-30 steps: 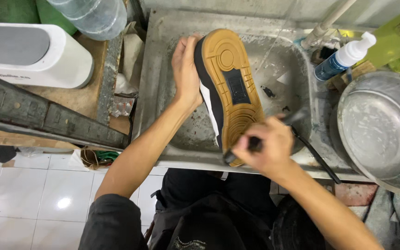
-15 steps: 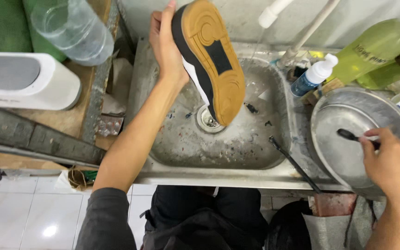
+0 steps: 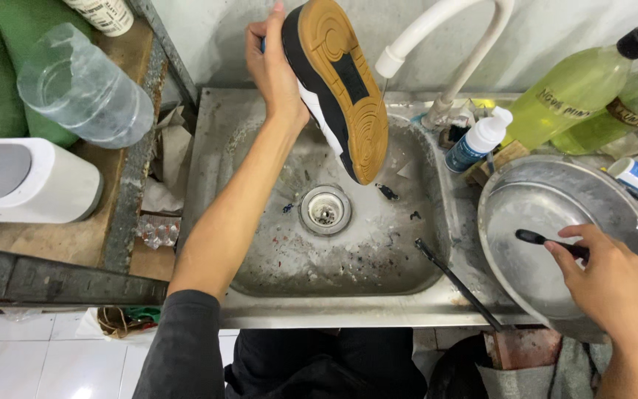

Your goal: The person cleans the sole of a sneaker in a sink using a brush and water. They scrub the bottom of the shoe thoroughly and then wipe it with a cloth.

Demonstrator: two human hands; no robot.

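Presently, one shoe: black upper, white side, tan sole facing the camera, held tilted above the sink, toe down, heel at 12 o'clock. The left hand is clamped on its upper side, fingers wrapped behind the heel; the shoe lies at 3 o'clock of that hand, touching it. Its toe hangs just above the drain, at 1 o'clock from it.

One brush: black, thin handle, gripped in the right hand, whose fingers close around the handle; the head points to 9 o'clock. Brush and hand sit over one metal basin, at 3 o'clock of the sink. The two hands are well apart, and the shoe is well apart from the right hand, at 10 o'clock from it.

One white tap, its spout just beside the sole at 3 o'clock. One small white-capped bottle near the tap base. Two yellow-green bottles at 2 o'clock, one with a black pump. One black rod across the sink's front rim. On the surface at 9 o'clock: one clear plastic bottle lying on its side, one white box.
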